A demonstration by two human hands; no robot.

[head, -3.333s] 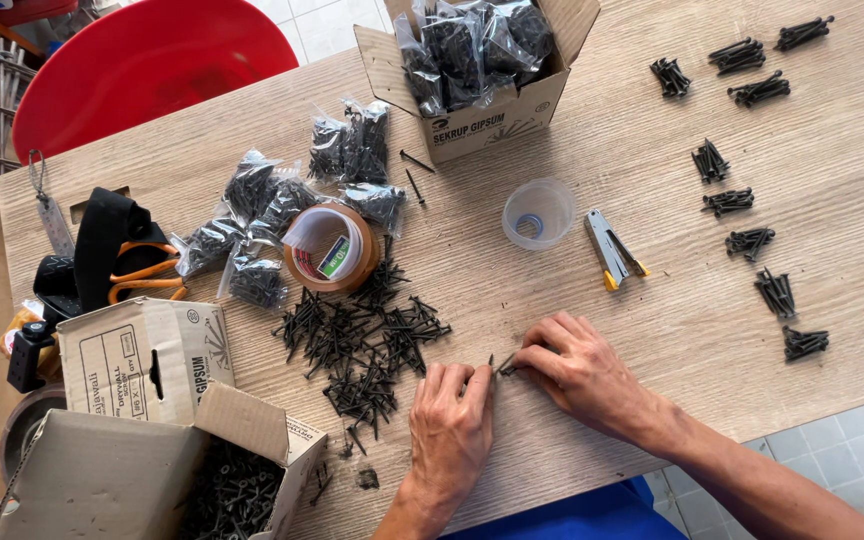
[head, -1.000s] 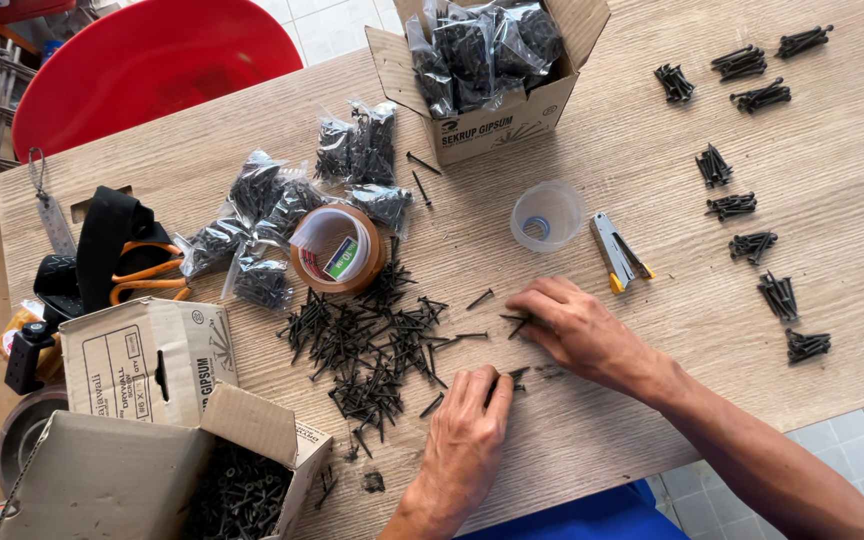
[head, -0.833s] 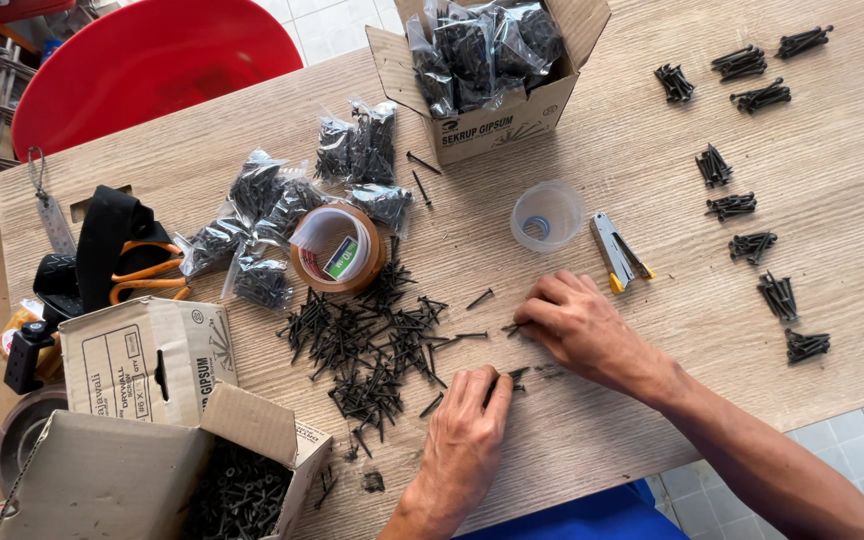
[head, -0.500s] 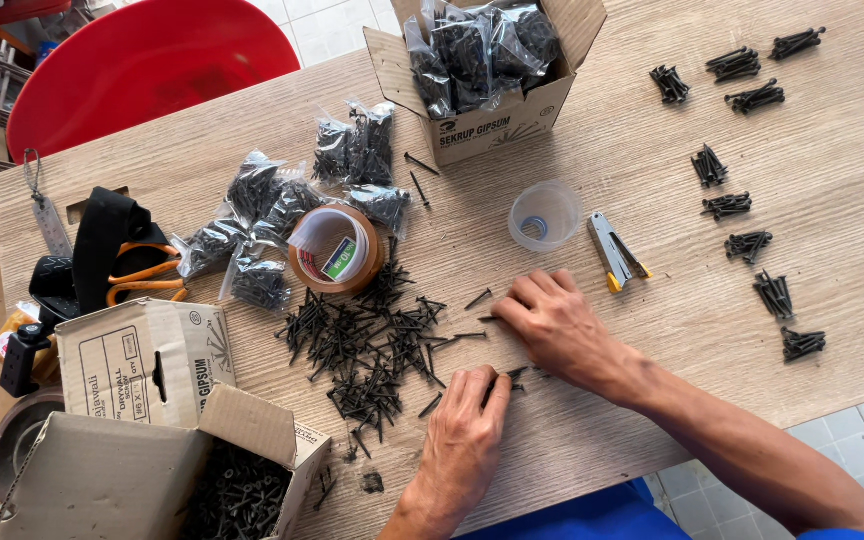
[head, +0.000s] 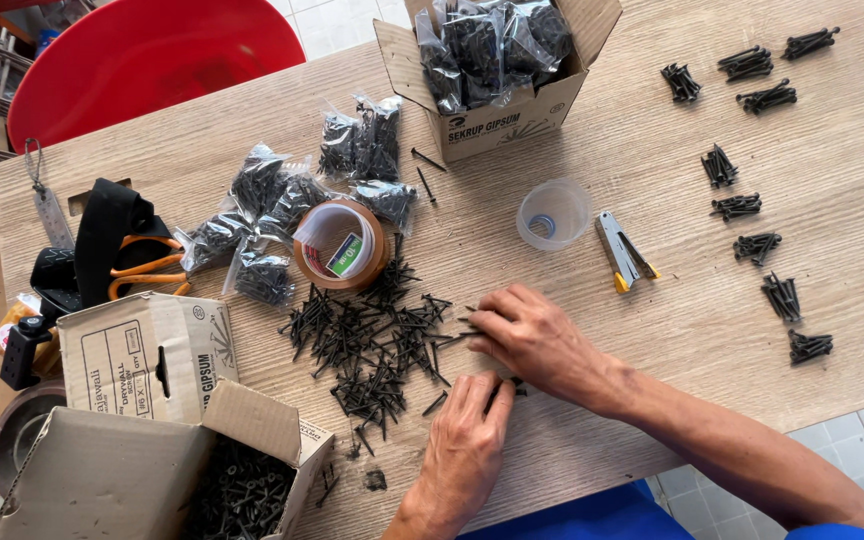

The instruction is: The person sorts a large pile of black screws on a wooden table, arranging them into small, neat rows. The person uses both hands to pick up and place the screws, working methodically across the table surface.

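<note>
Two hands work beside the pile of black screws (head: 377, 340): right hand (head: 532, 340) fingers pinching screws at its edge, left hand (head: 467, 435) lying flat, empty.

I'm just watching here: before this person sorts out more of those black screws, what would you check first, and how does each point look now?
1. Loose screw pile within reach of both hands: ok.
2. Right hand at the pile's edge, fingers on screws: ok.
3. Left hand flat on the table beside a few screws: ok.
4. How many screws lie under the hands: cannot tell.
5. Bare wood free beside the small bundles at right: ok.
6. Stapler and plastic cup clear of the hands: ok.
</note>
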